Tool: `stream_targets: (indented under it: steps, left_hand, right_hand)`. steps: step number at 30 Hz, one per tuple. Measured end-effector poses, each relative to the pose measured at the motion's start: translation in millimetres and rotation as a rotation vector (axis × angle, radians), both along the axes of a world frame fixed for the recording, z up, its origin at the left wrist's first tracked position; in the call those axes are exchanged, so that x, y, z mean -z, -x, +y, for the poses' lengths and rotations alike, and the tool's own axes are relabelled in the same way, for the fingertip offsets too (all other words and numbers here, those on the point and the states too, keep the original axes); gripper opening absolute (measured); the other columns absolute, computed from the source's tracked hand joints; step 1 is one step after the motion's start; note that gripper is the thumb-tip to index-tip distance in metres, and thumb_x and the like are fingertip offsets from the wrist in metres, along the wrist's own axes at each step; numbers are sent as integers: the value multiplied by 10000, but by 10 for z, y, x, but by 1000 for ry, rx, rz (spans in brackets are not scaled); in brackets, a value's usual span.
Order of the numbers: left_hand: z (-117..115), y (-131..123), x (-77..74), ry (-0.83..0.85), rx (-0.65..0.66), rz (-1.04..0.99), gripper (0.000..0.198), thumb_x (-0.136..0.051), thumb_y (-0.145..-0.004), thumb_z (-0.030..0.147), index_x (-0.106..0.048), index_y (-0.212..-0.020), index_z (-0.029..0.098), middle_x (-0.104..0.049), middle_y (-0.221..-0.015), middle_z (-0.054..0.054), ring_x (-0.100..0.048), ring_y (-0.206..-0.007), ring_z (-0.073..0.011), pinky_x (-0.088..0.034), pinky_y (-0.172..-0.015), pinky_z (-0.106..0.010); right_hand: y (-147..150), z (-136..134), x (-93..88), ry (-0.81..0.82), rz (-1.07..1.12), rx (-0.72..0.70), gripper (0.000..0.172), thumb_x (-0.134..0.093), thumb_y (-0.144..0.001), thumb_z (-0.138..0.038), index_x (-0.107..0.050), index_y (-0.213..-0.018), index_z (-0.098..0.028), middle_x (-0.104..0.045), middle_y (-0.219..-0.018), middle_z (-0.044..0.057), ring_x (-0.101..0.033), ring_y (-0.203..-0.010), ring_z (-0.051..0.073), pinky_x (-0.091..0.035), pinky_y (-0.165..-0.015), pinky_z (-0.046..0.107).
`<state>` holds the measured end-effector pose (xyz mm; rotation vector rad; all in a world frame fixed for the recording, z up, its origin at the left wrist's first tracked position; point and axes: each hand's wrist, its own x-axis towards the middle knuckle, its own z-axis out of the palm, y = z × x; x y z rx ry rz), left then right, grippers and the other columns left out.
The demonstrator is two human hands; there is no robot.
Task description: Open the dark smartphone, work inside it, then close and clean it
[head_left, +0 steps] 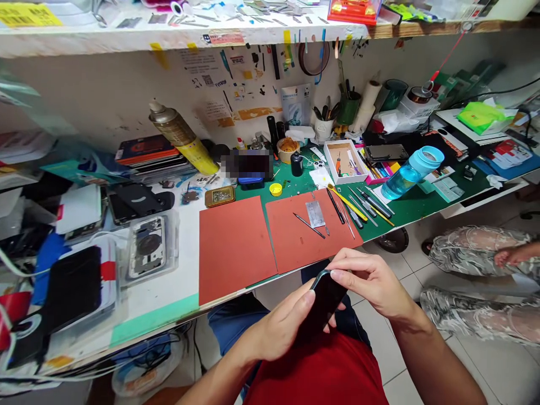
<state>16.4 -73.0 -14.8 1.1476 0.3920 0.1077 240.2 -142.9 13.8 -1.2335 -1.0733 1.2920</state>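
A dark smartphone (324, 301) is held over my lap, below the workbench edge. My left hand (280, 332) cradles it from underneath with fingers wrapped round its lower side. My right hand (371, 281) closes on its upper end, thumb and fingers pinching the top corner. Both hands sit just in front of two red-brown work mats (236, 244) on the green bench mat (405, 211). A small metal plate (315, 214) and a thin tool lie on the right red mat.
Several tweezers and screwdrivers (358, 205) lie right of the mats, beside a blue water bottle (411, 171). A spray can (183, 138), a brass tin (220, 196) and phone parts (147, 247) crowd the left. Another person's patterned trouser legs (476, 253) are at right.
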Motion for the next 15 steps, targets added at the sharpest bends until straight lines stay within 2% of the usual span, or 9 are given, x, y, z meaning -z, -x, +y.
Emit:
stream_targets:
  steps: [4,7,10,15]
  left_hand:
    - [-15,-1,-202,-87,-15,127,677,-286,-1144,655,-583,-1511,170,-739,-1141,-130,-692,-989,-230,-561,-974,-407]
    - [-50,-5,-298,-121,-19,196,697,-273,-1138,677,-542,-1560,191,-727,-1168,-118,-679,-1017,-233,-544,-1034,-430]
    - [-78,4,-329,-169,-15,245,700,-255,-1138,679,-496,-1613,225,-722,-1164,-100,-663,-1026,-233,-508,-1090,-450]
    - [-115,46,-283,-209,-14,282,695,-228,-1150,653,-383,-1707,267,-723,-1139,-82,-644,-1038,-242,-457,-1137,-469]
  right_hand:
    - [-20,23,70,-31,18,28,161,-795,-1030,-387,-921,-1082,-301,-696,-942,40,-687,-792,146,-583,-655,258]
    - [-33,36,123,-26,44,36,143,-819,-1015,-378,-924,-1056,-289,-711,-936,41,-692,-834,151,-574,-721,266]
    - [-31,52,152,-4,91,34,138,-837,-1000,-386,-925,-1025,-283,-710,-934,40,-688,-828,154,-566,-719,276]
    - [-21,72,152,25,138,41,133,-855,-980,-384,-918,-945,-272,-694,-922,31,-668,-789,148,-552,-682,281]
